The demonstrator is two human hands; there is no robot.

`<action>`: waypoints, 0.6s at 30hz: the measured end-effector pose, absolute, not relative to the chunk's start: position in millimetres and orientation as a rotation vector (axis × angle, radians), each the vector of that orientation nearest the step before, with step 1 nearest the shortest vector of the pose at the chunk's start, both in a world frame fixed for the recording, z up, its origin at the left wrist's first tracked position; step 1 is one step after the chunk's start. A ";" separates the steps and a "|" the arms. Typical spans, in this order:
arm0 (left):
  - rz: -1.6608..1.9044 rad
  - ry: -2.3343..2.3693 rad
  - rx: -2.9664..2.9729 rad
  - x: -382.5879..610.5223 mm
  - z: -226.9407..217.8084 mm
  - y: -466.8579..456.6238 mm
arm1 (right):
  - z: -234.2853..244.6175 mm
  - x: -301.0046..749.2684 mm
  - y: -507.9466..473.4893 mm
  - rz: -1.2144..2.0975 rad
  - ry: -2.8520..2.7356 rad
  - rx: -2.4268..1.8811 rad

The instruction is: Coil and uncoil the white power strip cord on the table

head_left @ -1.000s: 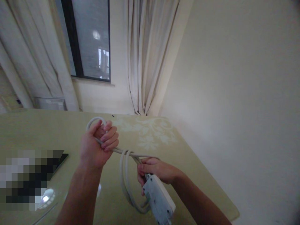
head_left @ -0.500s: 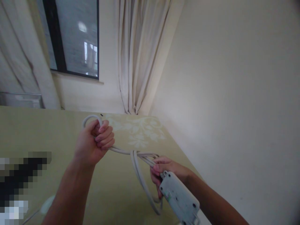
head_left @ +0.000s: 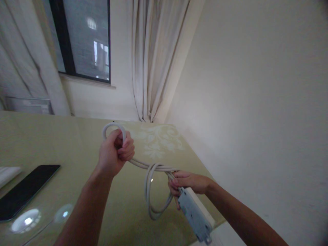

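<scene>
My left hand [head_left: 116,150] is closed around a pale grey power cord [head_left: 146,186], and a loop of the cord rises above the fist. Between my hands the cord runs doubled, with a round coil hanging below it. My right hand [head_left: 184,182] grips the bundled cord close to where it enters a white power strip [head_left: 196,215]. The strip hangs tilted below that hand, with its flat underside and screw holes facing me. The cord's plug is not visible.
Under my hands is a glossy pale green table [head_left: 123,208] with a floral pattern. A black phone [head_left: 28,191] and a white object [head_left: 9,175] lie at left, near a thin cable [head_left: 38,234]. A wall [head_left: 243,102] stands at right; curtains [head_left: 151,58] and a window [head_left: 87,37] are behind.
My left hand has moved right, nearer my right hand. The hanging coil has opened rounder and shifted slightly left. The power strip has turned, showing more of its side.
</scene>
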State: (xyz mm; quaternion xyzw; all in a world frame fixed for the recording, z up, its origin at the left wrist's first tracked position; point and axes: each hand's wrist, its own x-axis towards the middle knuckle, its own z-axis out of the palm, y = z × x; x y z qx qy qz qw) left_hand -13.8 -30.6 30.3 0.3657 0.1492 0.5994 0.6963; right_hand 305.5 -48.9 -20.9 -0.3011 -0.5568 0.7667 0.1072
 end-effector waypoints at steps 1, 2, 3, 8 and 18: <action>1.363 0.326 0.792 -20.0 27.6 -26.2 | -21.6 309.6 -51.6 2.279 -1.674 -0.883; 1.391 0.327 0.766 -26.1 24.6 -21.6 | -22.8 313.3 -52.8 2.282 -1.711 -0.901; 1.420 0.339 0.734 -32.1 21.3 -16.8 | -24.5 316.9 -52.5 2.269 -1.742 -0.934; 1.584 0.450 0.548 -66.1 -0.1 6.3 | -32.3 334.1 -41.2 2.327 -1.676 -1.018; 2.036 0.591 0.641 -92.9 -20.7 26.0 | -58.7 262.0 31.7 1.832 -1.397 -1.483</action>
